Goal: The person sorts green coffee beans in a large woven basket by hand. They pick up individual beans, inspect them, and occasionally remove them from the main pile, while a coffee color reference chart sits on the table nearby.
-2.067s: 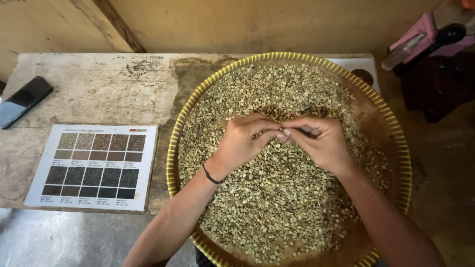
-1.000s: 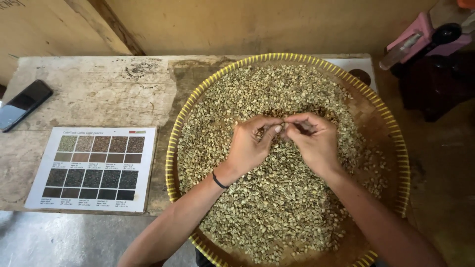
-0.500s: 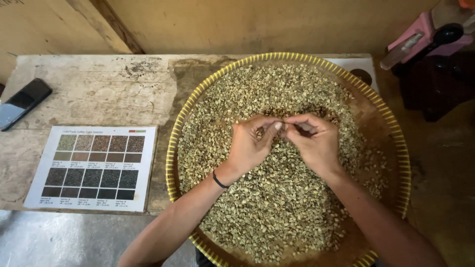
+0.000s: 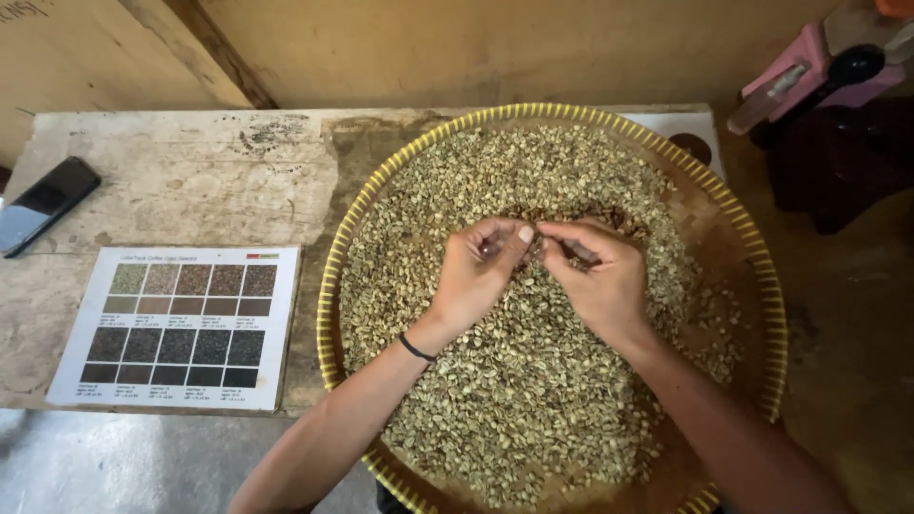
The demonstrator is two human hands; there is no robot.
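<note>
Worn and stained, the wooden surface (image 4: 181, 181) carries a wide round woven tray (image 4: 762, 286) with a yellow rim, heaped with pale green coffee beans (image 4: 505, 400). Over the middle of that heap the left hand (image 4: 481, 271) and the right hand (image 4: 595, 276) meet fingertip to fingertip, each curled with thumb and forefinger drawn together; something small sits pinched between them, most likely a single bean, though it is too small to tell. A dark band circles the left wrist. Just beyond the fingertips lies a patch of darker beans (image 4: 571, 217). Well off to the left of the left hand rest a printed chart of bean colour swatches (image 4: 181, 324) and, farther still, a dark phone (image 4: 43, 205). The step in hand looks like hand-sorting: one bean lifted and examined. A next move would call for a fine grip and a clear place apart from the good beans.
</note>
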